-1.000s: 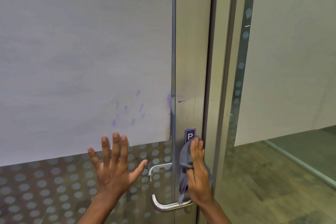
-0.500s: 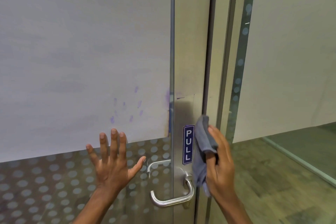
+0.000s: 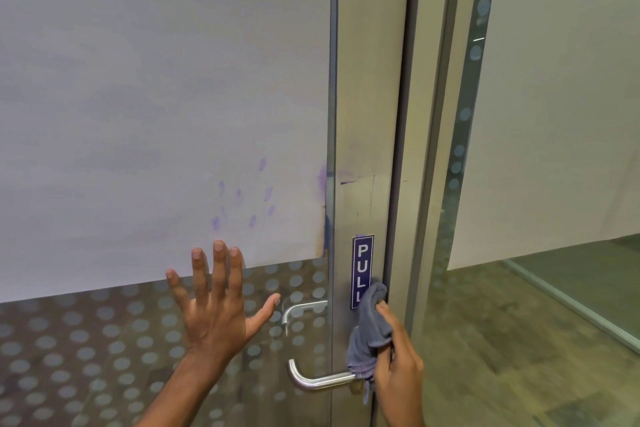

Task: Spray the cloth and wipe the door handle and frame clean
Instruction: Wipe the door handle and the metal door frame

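My right hand (image 3: 398, 360) holds a crumpled grey cloth (image 3: 370, 329) against the metal door frame (image 3: 367, 114), just above the root of the silver lever handle (image 3: 313, 381). The cloth covers the lower end of the blue PULL sticker (image 3: 362, 263). Flat on the dotted glass pane (image 3: 86, 357), my left hand (image 3: 214, 308) presses with its fingers spread, left of the handle. No spray bottle is in view.
White paper (image 3: 156, 97) with purple smudges (image 3: 242, 201) covers the upper glass. A second handle (image 3: 298, 308) shows through the glass behind the door. To the right stand the door jamb (image 3: 436, 149) and a dotted glass side panel (image 3: 464, 114), with wooden floor (image 3: 502, 340) beyond.
My right hand moved the cloth from the frame's right edge down and left onto the frame's face above the handle. The left hand stayed pressed on the glass.
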{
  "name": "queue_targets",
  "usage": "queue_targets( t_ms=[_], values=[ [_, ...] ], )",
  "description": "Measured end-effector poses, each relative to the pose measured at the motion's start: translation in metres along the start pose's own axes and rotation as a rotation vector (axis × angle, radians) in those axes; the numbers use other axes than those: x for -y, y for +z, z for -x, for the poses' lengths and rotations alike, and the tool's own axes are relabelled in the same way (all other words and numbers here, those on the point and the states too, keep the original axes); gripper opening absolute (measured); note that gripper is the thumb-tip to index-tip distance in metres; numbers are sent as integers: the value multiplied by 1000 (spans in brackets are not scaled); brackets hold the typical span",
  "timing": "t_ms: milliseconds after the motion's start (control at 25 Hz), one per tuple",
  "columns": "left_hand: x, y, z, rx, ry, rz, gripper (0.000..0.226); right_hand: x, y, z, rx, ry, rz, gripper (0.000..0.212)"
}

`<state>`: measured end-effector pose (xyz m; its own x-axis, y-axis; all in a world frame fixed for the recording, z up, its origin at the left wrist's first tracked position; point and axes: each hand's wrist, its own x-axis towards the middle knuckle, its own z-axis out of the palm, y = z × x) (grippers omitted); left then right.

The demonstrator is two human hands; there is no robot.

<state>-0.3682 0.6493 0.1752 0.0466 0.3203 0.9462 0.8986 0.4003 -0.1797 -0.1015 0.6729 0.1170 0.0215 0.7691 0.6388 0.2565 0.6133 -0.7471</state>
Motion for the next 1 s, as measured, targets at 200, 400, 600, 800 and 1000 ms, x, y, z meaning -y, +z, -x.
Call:
queue_targets(
  t_ms=[200,400,600,800,1000],
  values=[
    [-2,-2,-2,-6,-3,6,111,60,-22,-30,-130,-30,-54,59],
    [-1,-5,-3,-3,-1,9,111,107,3,-116,-178,-590,304,59],
    [-2,-3,-2,-10,-2,25,110,71,24,-128,-85,-788,370,58],
    [-1,0,0,-3,-3,9,110,21,-8,-99,409,-947,470,58],
    [-1,-4,-2,5,-7,20,110,-24,-30,-53,796,-623,330,63]
  ],
)
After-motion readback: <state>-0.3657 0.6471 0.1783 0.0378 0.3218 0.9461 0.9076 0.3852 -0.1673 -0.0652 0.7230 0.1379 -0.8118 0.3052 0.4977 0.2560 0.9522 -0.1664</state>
